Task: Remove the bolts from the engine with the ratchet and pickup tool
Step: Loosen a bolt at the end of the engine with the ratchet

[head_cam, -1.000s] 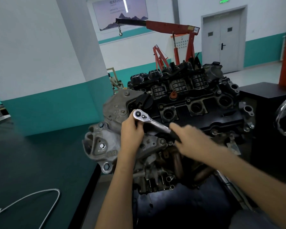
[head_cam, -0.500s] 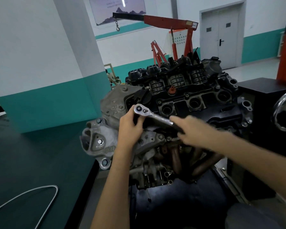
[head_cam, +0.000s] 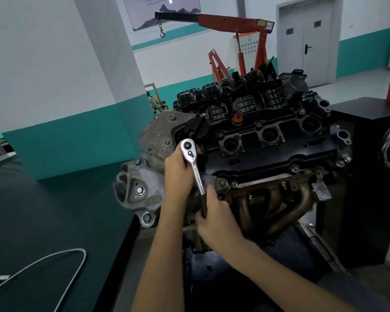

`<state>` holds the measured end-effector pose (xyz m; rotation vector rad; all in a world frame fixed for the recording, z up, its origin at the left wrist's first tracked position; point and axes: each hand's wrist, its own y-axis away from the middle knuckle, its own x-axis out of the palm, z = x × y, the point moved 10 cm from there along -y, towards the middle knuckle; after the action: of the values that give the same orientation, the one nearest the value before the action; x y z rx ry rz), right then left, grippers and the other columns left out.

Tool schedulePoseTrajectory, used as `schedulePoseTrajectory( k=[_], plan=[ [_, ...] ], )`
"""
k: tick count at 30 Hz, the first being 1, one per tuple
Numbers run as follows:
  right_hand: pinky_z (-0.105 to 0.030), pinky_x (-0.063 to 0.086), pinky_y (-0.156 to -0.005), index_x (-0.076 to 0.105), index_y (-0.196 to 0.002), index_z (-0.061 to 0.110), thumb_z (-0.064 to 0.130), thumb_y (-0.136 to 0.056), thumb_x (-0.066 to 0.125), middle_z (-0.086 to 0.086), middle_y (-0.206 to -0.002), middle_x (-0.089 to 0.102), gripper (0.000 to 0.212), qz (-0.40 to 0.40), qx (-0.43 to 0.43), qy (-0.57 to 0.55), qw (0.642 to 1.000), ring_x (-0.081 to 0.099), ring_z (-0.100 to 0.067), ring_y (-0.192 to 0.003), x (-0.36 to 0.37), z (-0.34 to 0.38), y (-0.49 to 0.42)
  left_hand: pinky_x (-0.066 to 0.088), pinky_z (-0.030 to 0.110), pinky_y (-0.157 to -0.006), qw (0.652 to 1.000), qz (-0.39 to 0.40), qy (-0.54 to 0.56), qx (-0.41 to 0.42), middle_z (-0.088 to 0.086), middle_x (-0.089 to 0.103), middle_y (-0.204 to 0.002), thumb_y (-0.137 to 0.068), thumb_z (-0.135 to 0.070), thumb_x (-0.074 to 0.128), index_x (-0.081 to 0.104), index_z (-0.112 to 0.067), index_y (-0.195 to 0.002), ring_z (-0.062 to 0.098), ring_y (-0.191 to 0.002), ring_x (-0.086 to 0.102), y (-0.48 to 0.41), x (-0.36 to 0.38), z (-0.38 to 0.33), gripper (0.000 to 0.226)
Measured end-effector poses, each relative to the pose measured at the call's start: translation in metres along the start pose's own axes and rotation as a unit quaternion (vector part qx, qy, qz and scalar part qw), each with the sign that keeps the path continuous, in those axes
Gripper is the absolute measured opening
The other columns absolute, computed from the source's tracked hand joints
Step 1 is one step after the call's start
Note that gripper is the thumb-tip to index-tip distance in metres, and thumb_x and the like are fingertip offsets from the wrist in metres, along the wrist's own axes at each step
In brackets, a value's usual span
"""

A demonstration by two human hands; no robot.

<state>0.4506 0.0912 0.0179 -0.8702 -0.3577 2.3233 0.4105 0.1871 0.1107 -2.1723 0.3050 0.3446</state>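
Bolt-loosening in hand: the ratchet (head_cam: 195, 167) sits on the engine (head_cam: 268, 154) at its near-left corner, left hand (head_cam: 178, 174) gripping below its head, right hand (head_cam: 216, 219) wrapped round the handle; next move likely needs a steady handle sweep.

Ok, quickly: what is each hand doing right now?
Left hand: holds the ratchet just below its head.
Right hand: grips the ratchet's black handle.
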Motion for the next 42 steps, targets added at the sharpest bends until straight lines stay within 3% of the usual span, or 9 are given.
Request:
schedulePoseTrajectory(
  k=[6,12,15,18,23,30,33,36,42],
  plan=[
    [-0.033,0.045,-0.056,0.038,-0.094,0.027,0.011,-0.078,0.055,0.002,-0.066,0.049,0.028,0.092,-0.078,0.126,0.985,0.057,-0.030,-0.064,-0.056,-0.009,-0.024,0.050,0.025,-0.071,0.999,0.020,0.038,0.029,-0.012,0.071,-0.093,-0.087,0.004,0.052,0.065,-0.022,-0.097,0.011,-0.078,0.064,-0.002,-0.002,-0.007,0.031],
    [-0.031,0.035,-0.057,0.040,-0.121,0.022,0.020,-0.087,0.053,-0.001,-0.078,0.054,0.037,0.086,-0.206,0.449,0.865,0.061,-0.029,-0.076,-0.120,0.012,-0.084,0.038,0.004,-0.062,0.999,0.015,0.038,0.018,-0.024,0.061,-0.070,-0.091,-0.001,0.059,0.062,-0.022,-0.092,-0.013,-0.065,0.054,-0.004,-0.003,-0.007,0.021],
    [-0.031,0.037,-0.060,0.038,-0.107,0.026,0.022,-0.084,0.054,-0.005,-0.079,0.056,0.029,0.054,-0.153,0.376,0.912,0.062,-0.032,-0.079,-0.102,0.000,-0.057,0.036,0.005,-0.058,1.000,-0.014,0.014,0.018,-0.022,0.054,-0.066,-0.089,0.003,0.056,0.064,-0.012,-0.093,-0.013,-0.060,0.051,-0.003,-0.005,-0.005,0.018],
    [-0.034,0.045,-0.055,0.029,-0.090,0.032,0.017,-0.082,0.057,0.000,-0.071,0.052,0.032,0.056,-0.045,0.136,0.988,0.061,-0.030,-0.070,-0.058,-0.016,-0.015,0.039,0.013,-0.058,0.999,0.004,0.006,0.033,-0.010,0.061,-0.067,-0.083,0.001,0.049,0.062,-0.012,-0.089,0.005,-0.060,0.054,-0.003,0.000,-0.007,0.019],
    [-0.040,0.051,-0.068,0.034,-0.127,0.016,0.013,-0.083,0.051,-0.014,-0.089,0.062,0.047,-0.010,0.025,0.004,1.000,0.061,-0.037,-0.085,0.008,-0.002,0.004,0.050,0.021,-0.074,0.999,0.007,0.043,-0.008,-0.012,0.069,-0.079,-0.088,-0.006,0.058,0.059,-0.041,-0.077,0.006,-0.079,0.066,-0.003,-0.001,0.002,0.036],
    [-0.027,0.042,-0.056,0.049,-0.107,0.016,0.007,-0.079,0.058,0.007,-0.065,0.049,0.030,0.120,-0.073,0.119,0.983,0.051,-0.010,-0.055,-0.067,-0.012,-0.030,0.051,0.023,-0.081,0.995,0.069,0.067,0.023,-0.009,0.072,-0.099,-0.091,-0.001,0.054,0.066,-0.015,-0.101,0.005,-0.092,0.065,-0.002,0.003,-0.009,0.021],
    [-0.027,0.037,-0.058,0.043,-0.128,0.024,0.017,-0.086,0.057,0.007,-0.072,0.043,0.044,0.132,-0.142,0.355,0.915,0.052,-0.019,-0.065,-0.113,-0.006,-0.074,0.044,0.012,-0.070,0.995,0.075,0.063,0.022,-0.015,0.068,-0.085,-0.095,-0.008,0.056,0.065,-0.014,-0.105,-0.004,-0.077,0.060,-0.004,0.003,-0.009,0.015],
    [-0.031,0.036,-0.060,0.041,-0.126,0.026,0.021,-0.087,0.055,-0.001,-0.080,0.054,0.041,0.085,-0.191,0.441,0.873,0.060,-0.029,-0.079,-0.122,0.009,-0.087,0.038,0.008,-0.062,0.999,0.030,0.035,0.024,-0.017,0.062,-0.073,-0.095,-0.008,0.056,0.063,-0.016,-0.097,-0.007,-0.064,0.052,-0.003,-0.002,-0.011,0.011],
    [-0.032,0.045,-0.057,0.038,-0.099,0.026,0.016,-0.082,0.056,-0.002,-0.073,0.055,0.027,0.044,-0.038,0.127,0.990,0.061,-0.029,-0.070,-0.058,-0.014,-0.015,0.036,0.009,-0.051,0.999,-0.015,-0.019,0.024,-0.013,0.054,-0.057,-0.086,0.006,0.052,0.058,-0.010,-0.084,-0.002,-0.050,0.050,-0.004,-0.004,-0.006,0.018]
  ],
)
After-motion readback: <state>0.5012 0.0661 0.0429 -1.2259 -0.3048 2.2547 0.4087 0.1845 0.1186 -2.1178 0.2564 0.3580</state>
